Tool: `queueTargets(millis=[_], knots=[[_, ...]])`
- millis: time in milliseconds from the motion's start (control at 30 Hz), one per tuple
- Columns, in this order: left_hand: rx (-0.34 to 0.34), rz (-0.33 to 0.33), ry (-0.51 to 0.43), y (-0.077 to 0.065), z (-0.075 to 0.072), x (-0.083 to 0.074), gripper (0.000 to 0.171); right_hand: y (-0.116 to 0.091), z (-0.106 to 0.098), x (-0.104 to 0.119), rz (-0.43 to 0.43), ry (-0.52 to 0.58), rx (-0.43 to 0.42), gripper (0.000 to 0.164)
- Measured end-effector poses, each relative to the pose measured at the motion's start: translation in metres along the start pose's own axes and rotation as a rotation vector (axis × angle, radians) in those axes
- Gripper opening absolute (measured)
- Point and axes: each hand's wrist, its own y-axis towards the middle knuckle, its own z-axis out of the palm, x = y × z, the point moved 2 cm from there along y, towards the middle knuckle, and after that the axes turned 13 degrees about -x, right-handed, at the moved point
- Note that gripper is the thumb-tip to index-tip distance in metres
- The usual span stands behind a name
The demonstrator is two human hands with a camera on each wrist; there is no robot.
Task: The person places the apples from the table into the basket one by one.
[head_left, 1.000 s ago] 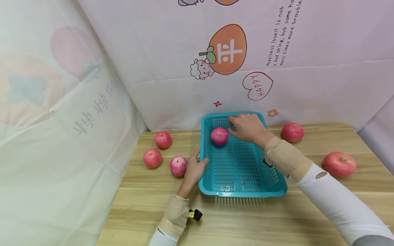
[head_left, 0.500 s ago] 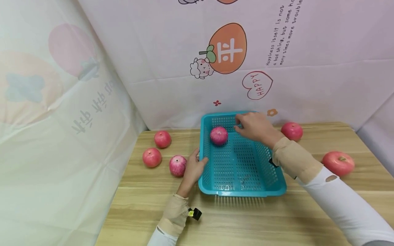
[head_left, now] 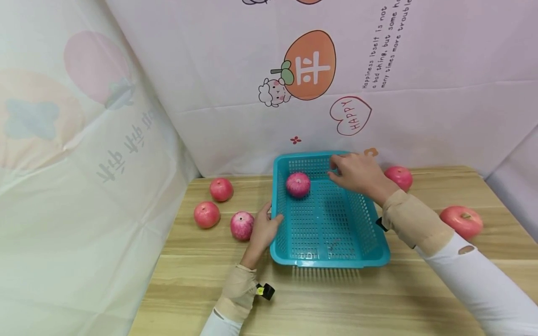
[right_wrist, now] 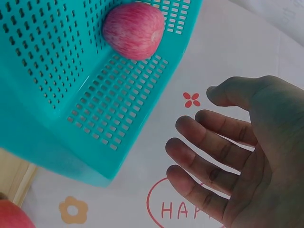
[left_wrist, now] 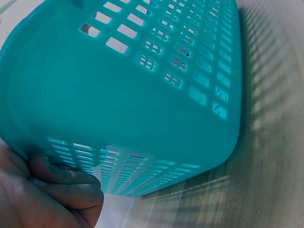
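One striped apple (head_left: 298, 185) inside turquoise basket (head_left: 329, 264), left of right hand (head_left: 357, 173): fingers loosely bent, holding nothing. Left hand (head_left: 265, 228) grips basket rim; second striped apple (head_left: 242, 226) left of its fingers.

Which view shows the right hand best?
The right wrist view: the right hand is close up, thumb and four fingers visible. The head view shows it smaller, some fingers hidden; the left wrist view lacks it.
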Motion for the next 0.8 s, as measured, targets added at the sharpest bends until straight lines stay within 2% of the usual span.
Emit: queueTargets(millis=[800], knots=[[0.005, -0.026, 0.000, -0.002, 0.000, -0.002, 0.059, -0.022, -0.009, -0.018, -0.009, -0.050, -0.043, 0.024]])
